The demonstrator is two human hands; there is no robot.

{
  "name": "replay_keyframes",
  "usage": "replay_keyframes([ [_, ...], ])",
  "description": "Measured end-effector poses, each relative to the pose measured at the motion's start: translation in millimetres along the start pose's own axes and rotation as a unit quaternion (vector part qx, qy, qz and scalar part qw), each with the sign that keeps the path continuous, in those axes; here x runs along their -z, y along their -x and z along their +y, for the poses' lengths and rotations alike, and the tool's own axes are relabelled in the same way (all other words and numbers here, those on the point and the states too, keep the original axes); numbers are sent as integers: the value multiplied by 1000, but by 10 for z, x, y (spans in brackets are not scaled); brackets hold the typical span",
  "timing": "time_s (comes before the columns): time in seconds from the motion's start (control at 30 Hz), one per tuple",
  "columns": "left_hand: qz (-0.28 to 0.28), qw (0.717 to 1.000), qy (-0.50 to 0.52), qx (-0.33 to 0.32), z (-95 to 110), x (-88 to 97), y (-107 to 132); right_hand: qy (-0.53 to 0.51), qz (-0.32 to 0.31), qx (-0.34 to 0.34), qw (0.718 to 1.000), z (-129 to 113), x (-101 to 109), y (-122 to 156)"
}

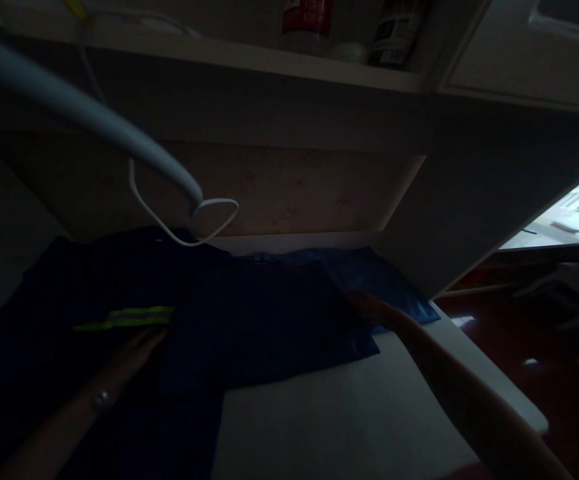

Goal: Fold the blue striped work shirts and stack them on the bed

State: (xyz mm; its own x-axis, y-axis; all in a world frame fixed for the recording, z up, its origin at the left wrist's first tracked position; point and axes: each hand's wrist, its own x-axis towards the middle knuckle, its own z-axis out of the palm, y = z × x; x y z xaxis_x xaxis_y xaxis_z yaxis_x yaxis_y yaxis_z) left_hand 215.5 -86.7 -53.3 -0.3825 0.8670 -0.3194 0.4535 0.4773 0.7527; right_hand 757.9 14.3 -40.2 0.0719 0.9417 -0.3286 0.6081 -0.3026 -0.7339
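Observation:
A dark blue garment (pixel 249 320) lies spread over a white table (pixel 349 413), with a yellow-green stripe (pixel 124 317) on its left part. My left hand (pixel 136 353) rests flat on the cloth just below that stripe, fingers stretched out; a bracelet shows at the wrist. My right hand (pixel 369 308) reaches across to the garment's right edge, beside a lighter blue part of the cloth (pixel 379 280). Its fingers are dim and partly hidden in the fabric. The whole scene is very dark.
A pale curved tube (pixel 84 113) with a white cord loop (pixel 189 227) hangs above the garment at left. A shelf (pixel 249 57) overhead carries bottles (pixel 306 23). A cabinet side (pixel 469 220) stands at right, with reddish floor (pixel 519 347) beyond the table's edge.

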Motion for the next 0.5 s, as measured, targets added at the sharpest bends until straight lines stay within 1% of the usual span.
replay_keyframes([
  [0.03,-20,998,43,36,-48,5,145,-32,-35,-26,999,72,-7,99],
  [0.07,-35,994,87,62,-53,6,267,-70,-75,-50,993,115,-27,169],
  [0.13,-43,984,148,84,46,-11,429,-144,-141,-94,975,117,-103,211],
  [0.17,-49,979,175,89,129,-33,469,-167,-158,-113,967,87,-153,189],
  [0.2,-64,973,198,100,217,-64,486,-175,-165,-127,962,45,-206,147],
  [0.27,-118,956,230,143,365,-153,471,-169,-154,-150,962,-48,-303,37],
  [0.33,-163,940,239,181,443,-268,434,-155,-143,-144,967,-122,-374,-61],
  [0.37,-169,938,235,191,459,-328,421,-144,-139,-129,971,-148,-399,-96],
  [0.43,-144,944,225,194,468,-445,418,-124,-136,-98,978,-181,-426,-145],
  [0.5,-99,951,242,167,486,-540,444,-101,-124,-55,986,-210,-422,-189],
])
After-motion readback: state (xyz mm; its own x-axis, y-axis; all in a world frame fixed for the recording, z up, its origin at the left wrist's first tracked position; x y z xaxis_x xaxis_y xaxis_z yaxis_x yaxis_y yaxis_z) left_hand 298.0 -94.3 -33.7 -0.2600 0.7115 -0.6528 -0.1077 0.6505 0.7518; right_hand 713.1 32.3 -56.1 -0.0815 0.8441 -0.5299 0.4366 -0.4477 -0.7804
